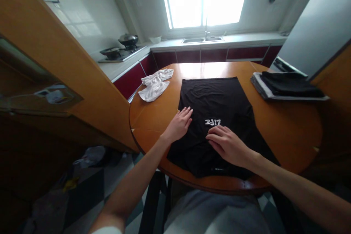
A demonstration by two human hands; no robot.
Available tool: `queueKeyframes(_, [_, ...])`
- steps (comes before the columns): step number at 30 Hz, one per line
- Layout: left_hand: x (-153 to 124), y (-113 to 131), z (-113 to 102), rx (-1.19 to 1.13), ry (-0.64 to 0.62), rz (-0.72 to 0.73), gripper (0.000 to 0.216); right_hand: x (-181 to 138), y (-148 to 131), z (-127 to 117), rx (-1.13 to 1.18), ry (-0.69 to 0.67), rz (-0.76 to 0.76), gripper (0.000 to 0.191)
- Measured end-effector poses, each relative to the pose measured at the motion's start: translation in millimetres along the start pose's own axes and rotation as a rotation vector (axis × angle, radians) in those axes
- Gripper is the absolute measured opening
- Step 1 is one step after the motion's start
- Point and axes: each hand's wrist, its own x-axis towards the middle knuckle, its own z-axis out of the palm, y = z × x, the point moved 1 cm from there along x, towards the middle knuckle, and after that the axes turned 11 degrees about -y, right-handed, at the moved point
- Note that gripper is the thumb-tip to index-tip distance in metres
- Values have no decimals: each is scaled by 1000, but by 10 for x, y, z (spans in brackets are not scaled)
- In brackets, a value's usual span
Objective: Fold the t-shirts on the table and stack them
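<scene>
A black T-shirt (216,102) with small white lettering lies spread flat on a round wooden table (285,128). My left hand (179,124) rests flat on the shirt's left edge, fingers stretched out. My right hand (227,144) lies palm down on the shirt just below the lettering, fingers extended toward the left. Neither hand holds anything.
A crumpled white garment (155,85) lies at the table's far left. A stack of folded dark clothes (287,84) sits at the far right. Behind are a kitchen counter with a sink (203,39), a stove with a pot (128,40), and a bright window. A wooden cabinet (49,44) stands left.
</scene>
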Motion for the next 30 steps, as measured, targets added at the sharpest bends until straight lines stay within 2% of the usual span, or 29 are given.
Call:
queueKeyframes(5, [-157, 100, 205, 63, -110, -17, 63, -460, 596, -330, 58, 383, 366, 21])
queueKeyframes(9, [-129, 108, 220, 79, -107, -8, 71, -872, 989, -333, 34, 485, 581, 22])
queueKeyframes(13, [-102, 150, 262, 96, -111, -28, 74, -1047, 1040, -203, 64, 402, 608, 34])
queueKeyframes(18, [-117, 183, 321, 115, -97, -39, 75, -1075, 932, 28, -81, 101, 529, 56])
queueKeyframes(21, [-115, 182, 314, 118, -103, -57, 77, -1116, 929, 137, -159, -45, 522, 59])
queueKeyframes(25, [-104, 180, 301, 121, -107, -77, 80, -1159, 928, 136, -178, -99, 526, 59])
queueKeyframes(30, [-106, 204, 292, 130, -130, -87, 81, -1056, 750, 89, -203, -60, 472, 58])
